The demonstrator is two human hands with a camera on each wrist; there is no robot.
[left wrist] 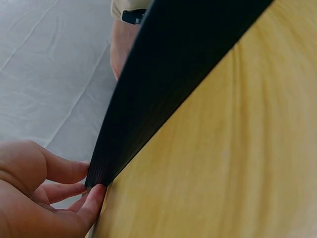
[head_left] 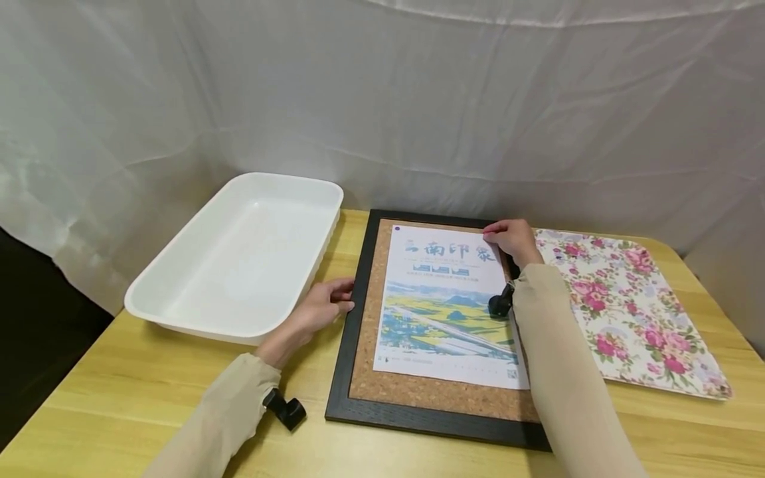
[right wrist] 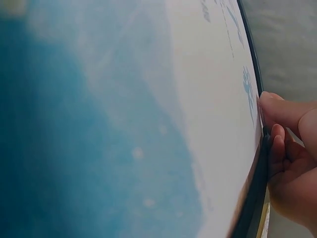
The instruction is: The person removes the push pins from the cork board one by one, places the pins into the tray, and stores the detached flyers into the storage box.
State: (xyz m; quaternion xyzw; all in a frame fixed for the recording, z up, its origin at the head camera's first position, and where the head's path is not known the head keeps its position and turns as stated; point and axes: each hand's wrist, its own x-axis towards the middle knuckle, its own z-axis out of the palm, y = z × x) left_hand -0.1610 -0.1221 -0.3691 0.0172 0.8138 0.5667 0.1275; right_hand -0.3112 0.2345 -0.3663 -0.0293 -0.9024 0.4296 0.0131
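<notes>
A black-framed corkboard lies on the table with a printed landscape poster over its cork. A purple pushpin sits in the poster's upper left corner. At the upper right corner, my right hand holds the poster's edge between thumb and curled fingers; what lies under the fingertips is hidden. The right wrist view shows the thumb right at the paper's corner beside the dark frame. My left hand grips the frame's left side; in the left wrist view its fingertips close about the black edge.
A white plastic tray stands at the left, just beyond the left hand. To the right lies a flower-patterned board, partly behind the right forearm. A grey cloth hangs behind the wooden table.
</notes>
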